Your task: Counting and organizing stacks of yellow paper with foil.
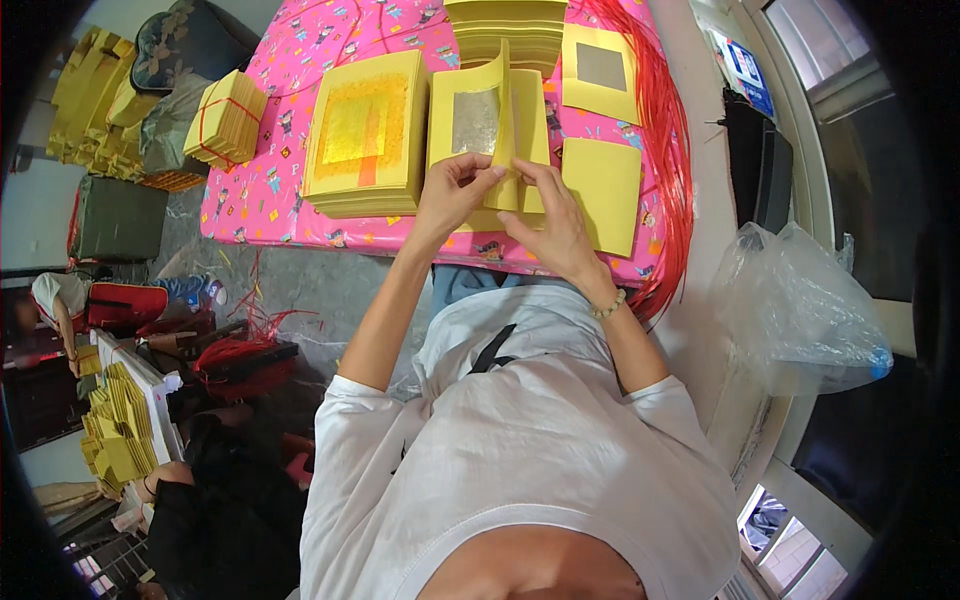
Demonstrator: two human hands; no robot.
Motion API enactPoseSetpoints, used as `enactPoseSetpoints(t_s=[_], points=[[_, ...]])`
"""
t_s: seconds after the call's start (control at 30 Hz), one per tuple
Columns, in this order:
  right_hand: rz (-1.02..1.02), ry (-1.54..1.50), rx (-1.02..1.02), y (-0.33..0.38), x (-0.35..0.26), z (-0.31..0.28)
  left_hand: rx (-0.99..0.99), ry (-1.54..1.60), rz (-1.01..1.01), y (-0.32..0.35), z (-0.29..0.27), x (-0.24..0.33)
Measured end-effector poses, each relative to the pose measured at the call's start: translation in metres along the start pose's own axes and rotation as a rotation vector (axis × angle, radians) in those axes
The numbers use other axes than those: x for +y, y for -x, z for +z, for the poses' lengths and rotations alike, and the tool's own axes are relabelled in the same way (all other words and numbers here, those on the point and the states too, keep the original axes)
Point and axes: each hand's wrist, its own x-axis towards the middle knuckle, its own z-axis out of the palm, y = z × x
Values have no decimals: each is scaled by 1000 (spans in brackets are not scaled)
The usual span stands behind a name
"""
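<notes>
1. Yellow sheets (503,115) are held upright over the silver-patched stack (473,122), apparently so they are kept from falling flat.
2. Grip of the left hand (455,195) is drawn together at their edge; whether paper is pinched cannot be told.
3. Grip of the right hand (560,225) is spread, one fingertip apparently laid against them.

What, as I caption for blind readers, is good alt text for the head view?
A person's left hand and right hand touch curled, raised yellow paper at a silver-panelled stack on a pink patterned tablecloth. A gold-panelled stack sits to the left; red strands trail at right.
</notes>
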Motion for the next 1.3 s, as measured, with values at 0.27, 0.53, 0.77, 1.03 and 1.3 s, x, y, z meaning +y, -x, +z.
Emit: enactPoseSetpoints(t_s=[0.27, 0.53, 0.77, 1.03, 1.3], points=[[61, -201, 6, -1, 6, 1, 12, 36, 9, 1, 1, -3], [67, -184, -4, -1, 8, 1, 41, 57, 29, 1, 3, -4], [76, -193, -10, -2, 9, 1, 35, 61, 27, 0, 1, -8], [58, -211, 1, -2, 11, 2, 31, 92, 47, 0, 3, -7], [63, -205, -9, -3, 8, 0, 23, 57, 59, 0, 2, -8]])
